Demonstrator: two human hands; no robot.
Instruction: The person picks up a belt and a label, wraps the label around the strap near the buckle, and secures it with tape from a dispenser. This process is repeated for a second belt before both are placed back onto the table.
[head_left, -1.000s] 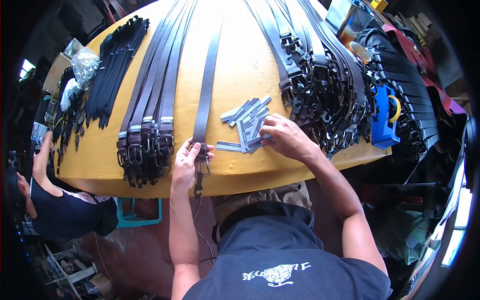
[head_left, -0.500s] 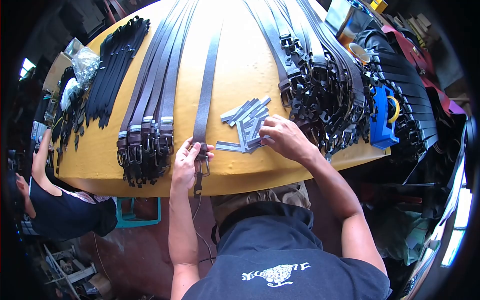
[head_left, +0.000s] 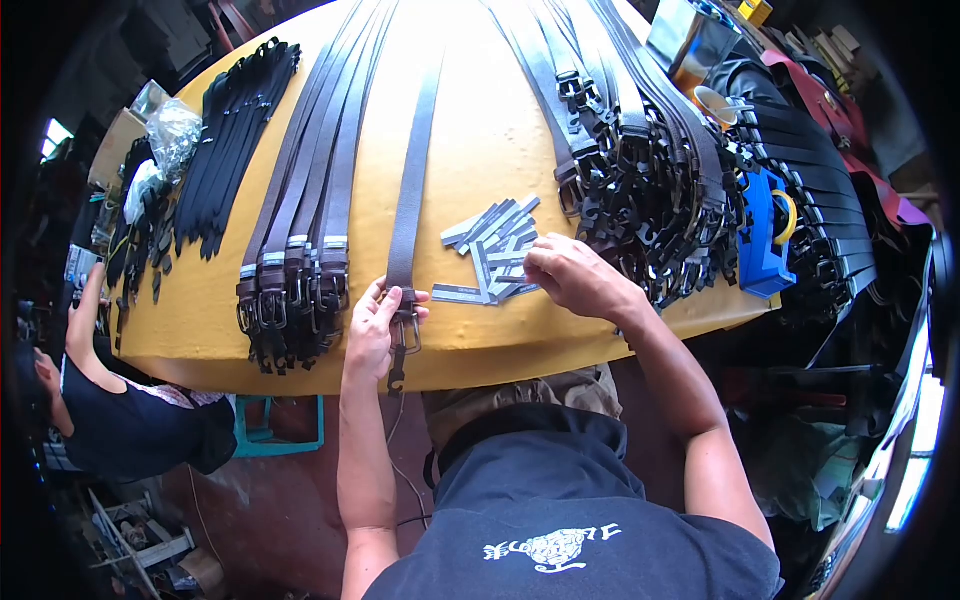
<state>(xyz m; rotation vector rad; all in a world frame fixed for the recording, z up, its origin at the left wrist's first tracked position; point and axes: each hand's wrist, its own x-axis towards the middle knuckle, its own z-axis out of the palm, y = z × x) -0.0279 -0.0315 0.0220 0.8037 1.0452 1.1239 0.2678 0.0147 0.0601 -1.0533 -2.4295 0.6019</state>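
My left hand [head_left: 374, 325] is closed round a dark brown belt [head_left: 412, 200] just above its metal buckle [head_left: 405, 333]. The strap runs away from me up the table. Beside it lies a loose pile of small grey and black printed labels [head_left: 484, 265]. Over the pile's right edge is my right hand [head_left: 575, 275], its thumb and fingers pinched together. Whether a label is between the fingertips is hidden. To the left, a bundle of brown belts [head_left: 315, 200] lies with buckles toward me and pale labels near them.
The table has a yellow cover [head_left: 480, 355]. A heap of buckled belts [head_left: 650, 190] lies right, beside a blue tape dispenser [head_left: 765, 235] and a cup [head_left: 713, 105]. Black straps [head_left: 235, 140] and plastic bags [head_left: 172, 135] lie left. Another person [head_left: 140, 420] is at the left edge.
My right hand has moved slightly to the right and its fingers have drawn closer together above the labels. My left hand stays on the belt.
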